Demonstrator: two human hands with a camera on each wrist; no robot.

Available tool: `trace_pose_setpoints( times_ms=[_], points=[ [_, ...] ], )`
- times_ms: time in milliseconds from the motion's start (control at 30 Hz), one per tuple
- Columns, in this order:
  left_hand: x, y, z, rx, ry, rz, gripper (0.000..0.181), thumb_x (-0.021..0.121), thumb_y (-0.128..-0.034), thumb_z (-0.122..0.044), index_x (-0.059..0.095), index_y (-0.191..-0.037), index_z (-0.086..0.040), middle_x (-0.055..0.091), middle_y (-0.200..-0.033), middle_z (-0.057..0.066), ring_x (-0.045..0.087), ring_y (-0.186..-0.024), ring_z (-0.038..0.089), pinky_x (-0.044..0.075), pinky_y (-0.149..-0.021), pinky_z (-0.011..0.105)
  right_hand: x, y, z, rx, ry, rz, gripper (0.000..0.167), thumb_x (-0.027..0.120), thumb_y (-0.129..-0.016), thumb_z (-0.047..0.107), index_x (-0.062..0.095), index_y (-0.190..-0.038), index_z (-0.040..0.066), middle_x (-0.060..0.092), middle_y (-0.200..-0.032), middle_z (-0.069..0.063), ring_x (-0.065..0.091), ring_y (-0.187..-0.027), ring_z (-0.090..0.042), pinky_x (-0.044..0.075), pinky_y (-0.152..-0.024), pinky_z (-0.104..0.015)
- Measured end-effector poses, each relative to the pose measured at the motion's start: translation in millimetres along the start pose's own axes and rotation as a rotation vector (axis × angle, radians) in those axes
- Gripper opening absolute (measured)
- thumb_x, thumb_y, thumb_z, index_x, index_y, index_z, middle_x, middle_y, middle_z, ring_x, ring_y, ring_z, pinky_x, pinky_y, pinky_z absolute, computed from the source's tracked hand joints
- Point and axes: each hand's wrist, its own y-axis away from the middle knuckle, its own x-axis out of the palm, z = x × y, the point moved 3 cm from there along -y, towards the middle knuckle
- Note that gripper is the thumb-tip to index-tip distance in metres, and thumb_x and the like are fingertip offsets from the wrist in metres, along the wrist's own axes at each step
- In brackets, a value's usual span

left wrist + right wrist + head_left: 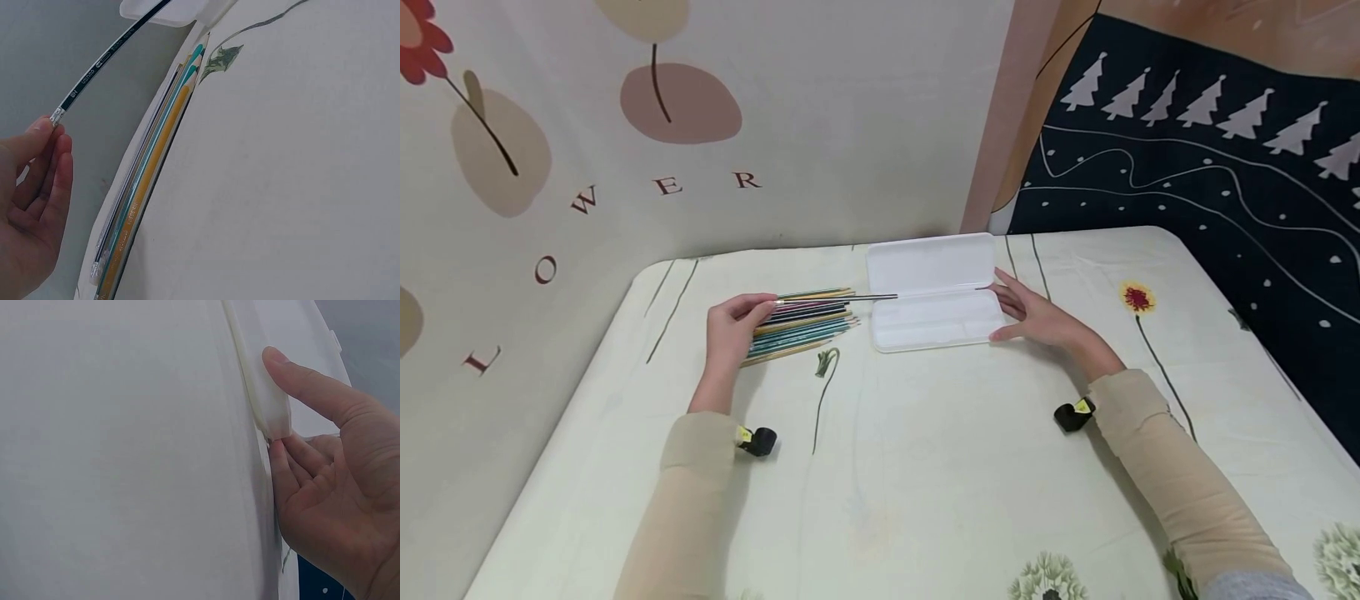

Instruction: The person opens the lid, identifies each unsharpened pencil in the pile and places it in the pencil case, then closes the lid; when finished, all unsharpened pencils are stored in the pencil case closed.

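My left hand [734, 333] pinches a dark pencil [872, 297] at its ferrule end, above a row of pencils [801, 333]. In the left wrist view the dark pencil [94, 69] slants up from the left hand's fingertips [55, 125], beside a yellow pencil [153, 156]. The pencil's far end reaches the left edge of an open white plastic case [928, 325]. My right hand [1037, 318] holds the case's right end. In the right wrist view the right hand [331, 456] has its thumb over the case [275, 400] and its fingers against the end.
The case's raised lid [931, 262] leans back near the wall fabric. A floral cloth [925, 467] covers the table, with printed flowers and stems. Dark fabric with white trees [1187, 167] hangs at the right. A black wrist camera [758, 442] sits at the left cuff, another [1073, 415] at the right.
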Motion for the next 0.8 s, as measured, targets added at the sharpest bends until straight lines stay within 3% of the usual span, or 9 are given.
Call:
trace_pose_setpoints(
  times_ms=[300, 800],
  points=[
    [13.9, -0.4, 1.6, 0.006, -0.033, 0.010, 0.035, 0.068, -0.0942, -0.035, 0.073, -0.116, -0.008, 0.071, -0.115, 0.007, 0.065, -0.092, -0.003, 0.053, -0.091, 0.016, 0.2, -0.1, -0.9, 0.005, 0.001, 0.003, 0.114, 0.077, -0.084, 0.002, -0.005, -0.161, 0.020, 0.016, -0.166, -0.019, 0.018, -0.154, -0.033, 0.018, -0.126, -0.045],
    [32.5, 0.4, -1.3, 0.028, -0.025, 0.052, 0.032, 0.069, -0.0938, -0.031, 0.073, -0.115, -0.009, 0.071, -0.120, 0.011, 0.064, -0.090, -0.004, 0.054, -0.088, 0.017, 0.7, 0.8, 1.5, 0.010, 0.006, -0.001, 0.114, 0.077, -0.084, 0.003, -0.005, -0.161, 0.020, 0.017, -0.166, -0.017, 0.018, -0.155, -0.032, 0.018, -0.126, -0.044]
  ],
)
